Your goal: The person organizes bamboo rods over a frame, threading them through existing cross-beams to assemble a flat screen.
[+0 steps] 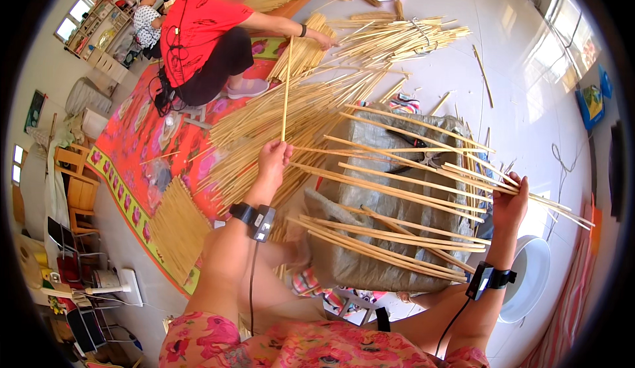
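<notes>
My left hand (pixel 275 160) pinches one thin straw-coloured stalk (pixel 287 97), which stands up almost vertically from the fingers. On the right, my right hand (pixel 511 204) is closed around several stalks (pixel 473 177); their ends stick out past it on both sides. Between the hands, a block wrapped in grey plastic sheet (pixel 397 262) rests in front of my lap. More loose stalks (pixel 397 236) lie across its top, roughly side by side. Dark-handled pliers (pixel 426 161) lie there too, partly under the stalks. Whether other stalk ends touch my left hand, I cannot tell.
A person in a red shirt (pixel 198 31) crouches at the far left, one hand by a bundle of stalks (pixel 304 54). Spread stalks (pixel 264 126) cover part of a red floral mat (pixel 142 123). A pale bucket (pixel 529 279) stands right of my right forearm.
</notes>
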The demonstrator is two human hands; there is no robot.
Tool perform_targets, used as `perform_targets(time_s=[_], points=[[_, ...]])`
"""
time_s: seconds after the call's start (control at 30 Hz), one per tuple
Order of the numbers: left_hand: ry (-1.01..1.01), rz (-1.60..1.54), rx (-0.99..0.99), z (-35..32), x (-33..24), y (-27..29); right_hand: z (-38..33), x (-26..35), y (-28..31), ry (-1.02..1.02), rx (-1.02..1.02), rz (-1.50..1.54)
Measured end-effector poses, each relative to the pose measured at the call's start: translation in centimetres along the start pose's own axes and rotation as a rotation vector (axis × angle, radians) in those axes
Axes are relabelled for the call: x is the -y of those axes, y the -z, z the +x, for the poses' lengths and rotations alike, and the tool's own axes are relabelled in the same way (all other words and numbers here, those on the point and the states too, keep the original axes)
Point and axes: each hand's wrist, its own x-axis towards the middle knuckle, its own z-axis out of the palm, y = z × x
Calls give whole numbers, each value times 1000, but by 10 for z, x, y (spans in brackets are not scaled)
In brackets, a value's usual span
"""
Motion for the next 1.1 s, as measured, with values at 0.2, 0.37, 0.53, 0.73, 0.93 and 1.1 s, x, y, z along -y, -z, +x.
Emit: perform_targets(time_s=[0.2,0.37,0.53,0.73,0.93,1.1], points=[[67,-91,-24,7,4,16,-3,0,-5,0,34,16],[112,-135,-14,8,5,13,-5,3,-7,-15,12,28],[104,-196,-32,10,6,10,-3,1,-3,-22,40,36],[96,-218,-46,9,2,5,2,0,3,-6,74,21],[40,-247,-62,15,6,13,-1,0,0,-7,43,4],[28,-263,-90,18,6,14,-4,0,-4,-16,65,20]])
